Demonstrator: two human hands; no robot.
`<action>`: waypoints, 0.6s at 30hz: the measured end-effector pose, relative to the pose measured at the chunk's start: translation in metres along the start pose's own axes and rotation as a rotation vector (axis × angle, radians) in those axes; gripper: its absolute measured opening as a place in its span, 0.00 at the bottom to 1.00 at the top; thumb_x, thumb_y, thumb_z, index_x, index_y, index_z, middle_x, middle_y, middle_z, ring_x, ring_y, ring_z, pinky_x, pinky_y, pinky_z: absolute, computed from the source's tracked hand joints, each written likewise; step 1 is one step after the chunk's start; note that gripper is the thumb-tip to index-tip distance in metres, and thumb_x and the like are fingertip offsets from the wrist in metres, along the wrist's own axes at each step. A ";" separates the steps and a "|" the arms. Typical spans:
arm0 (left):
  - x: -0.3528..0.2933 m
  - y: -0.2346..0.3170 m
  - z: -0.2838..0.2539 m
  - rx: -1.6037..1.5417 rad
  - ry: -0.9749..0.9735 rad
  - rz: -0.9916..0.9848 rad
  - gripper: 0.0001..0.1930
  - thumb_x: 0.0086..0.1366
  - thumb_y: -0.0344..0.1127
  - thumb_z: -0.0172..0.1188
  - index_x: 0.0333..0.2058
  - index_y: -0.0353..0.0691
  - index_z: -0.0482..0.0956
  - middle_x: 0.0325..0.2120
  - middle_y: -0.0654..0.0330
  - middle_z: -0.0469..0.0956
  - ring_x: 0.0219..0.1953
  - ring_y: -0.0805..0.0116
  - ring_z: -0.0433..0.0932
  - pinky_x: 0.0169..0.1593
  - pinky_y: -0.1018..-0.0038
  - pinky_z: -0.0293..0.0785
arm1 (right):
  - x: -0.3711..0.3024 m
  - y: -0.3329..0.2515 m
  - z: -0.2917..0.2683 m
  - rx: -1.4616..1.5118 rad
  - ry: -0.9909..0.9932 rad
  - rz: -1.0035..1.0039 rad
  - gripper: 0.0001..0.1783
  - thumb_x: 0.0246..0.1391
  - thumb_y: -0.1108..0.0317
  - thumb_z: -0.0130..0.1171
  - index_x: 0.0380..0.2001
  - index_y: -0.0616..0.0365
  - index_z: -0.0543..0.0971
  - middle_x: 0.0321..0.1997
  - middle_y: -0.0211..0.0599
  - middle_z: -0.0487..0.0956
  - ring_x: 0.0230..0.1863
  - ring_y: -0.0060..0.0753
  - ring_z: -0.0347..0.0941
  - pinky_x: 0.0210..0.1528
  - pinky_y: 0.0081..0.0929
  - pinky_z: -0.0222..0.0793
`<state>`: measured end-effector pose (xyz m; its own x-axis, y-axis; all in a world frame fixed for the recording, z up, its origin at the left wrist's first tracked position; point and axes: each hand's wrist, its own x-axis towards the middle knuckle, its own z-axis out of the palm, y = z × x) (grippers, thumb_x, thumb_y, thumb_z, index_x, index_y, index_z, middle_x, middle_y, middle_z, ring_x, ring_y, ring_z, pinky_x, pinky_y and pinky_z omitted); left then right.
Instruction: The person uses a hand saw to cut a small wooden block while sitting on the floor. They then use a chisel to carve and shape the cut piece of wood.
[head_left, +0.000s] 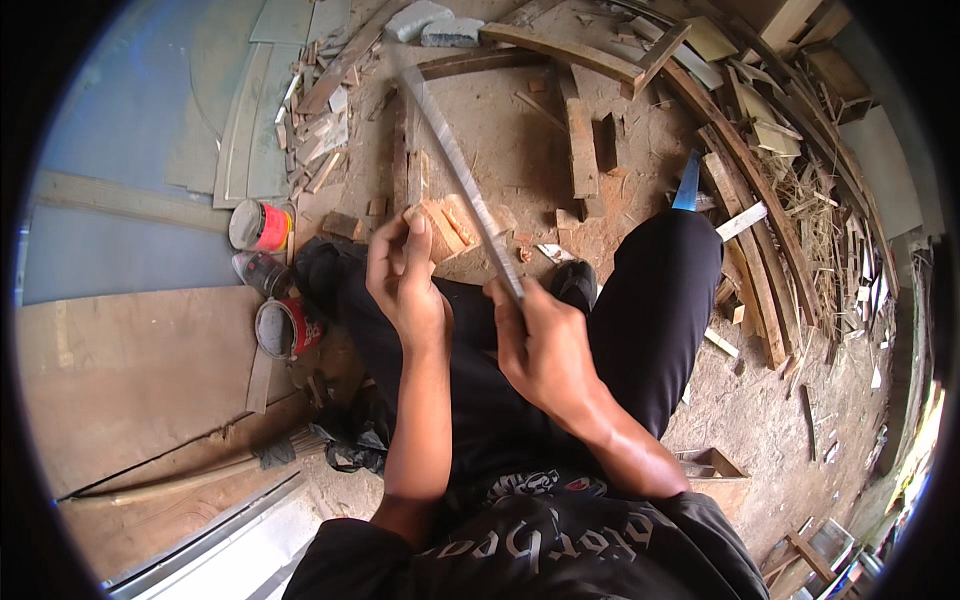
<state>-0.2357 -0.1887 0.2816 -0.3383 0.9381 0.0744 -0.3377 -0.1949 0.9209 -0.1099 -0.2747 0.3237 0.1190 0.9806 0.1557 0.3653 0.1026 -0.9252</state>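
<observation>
My right hand (548, 345) is closed around the lower end of a long, narrow grey blade (450, 150), machete-like and smeared by motion. The blade slants up to the far left, and its handle is hidden in my fist. My left hand (408, 275) grips a small wood block (450, 226) by its left side, thumb up. Pale, freshly cut wood and a groove show on the block. It is held above the ground in front of my knees, with the blade passing close along its right side; whether they touch I cannot tell.
Paint cans (288, 329) and a dark jar (262, 272) stand at my left beside wooden boards (130, 380). Wood scraps (320, 145) lie far left; long timbers (745, 250) and offcuts line the right. A blue pointed piece (688, 182) stands behind my right knee. A wooden box (712, 465) sits near right.
</observation>
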 end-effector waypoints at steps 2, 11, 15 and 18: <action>0.000 0.009 0.013 0.036 0.018 -0.006 0.12 0.69 0.33 0.65 0.45 0.29 0.80 0.37 0.64 0.79 0.40 0.78 0.74 0.51 0.78 0.69 | 0.004 -0.017 -0.006 0.079 0.137 -0.119 0.05 0.60 0.78 0.57 0.35 0.69 0.72 0.28 0.64 0.78 0.29 0.69 0.77 0.29 0.52 0.73; -0.003 0.002 0.012 -0.002 0.002 -0.008 0.11 0.68 0.33 0.66 0.43 0.31 0.80 0.39 0.63 0.79 0.41 0.77 0.74 0.50 0.77 0.69 | 0.004 -0.010 -0.004 -0.013 0.128 -0.131 0.06 0.61 0.79 0.57 0.40 0.70 0.78 0.25 0.56 0.78 0.27 0.61 0.80 0.29 0.42 0.73; -0.005 -0.007 0.013 0.011 -0.002 -0.007 0.11 0.68 0.33 0.66 0.43 0.31 0.79 0.40 0.61 0.80 0.43 0.77 0.74 0.52 0.75 0.70 | 0.003 0.024 0.015 -0.270 0.006 0.072 0.07 0.61 0.76 0.59 0.31 0.70 0.75 0.22 0.61 0.76 0.26 0.68 0.76 0.25 0.47 0.70; -0.003 -0.009 0.009 0.050 -0.016 0.071 0.11 0.69 0.33 0.66 0.43 0.31 0.79 0.39 0.60 0.80 0.44 0.76 0.74 0.53 0.75 0.69 | 0.004 0.030 0.007 -0.198 -0.025 0.039 0.08 0.61 0.74 0.58 0.32 0.70 0.74 0.23 0.64 0.77 0.27 0.70 0.76 0.28 0.53 0.72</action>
<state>-0.2236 -0.1875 0.2761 -0.3455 0.9270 0.1458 -0.2688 -0.2466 0.9311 -0.1051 -0.2666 0.2939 0.1146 0.9873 0.1100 0.5359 0.0318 -0.8437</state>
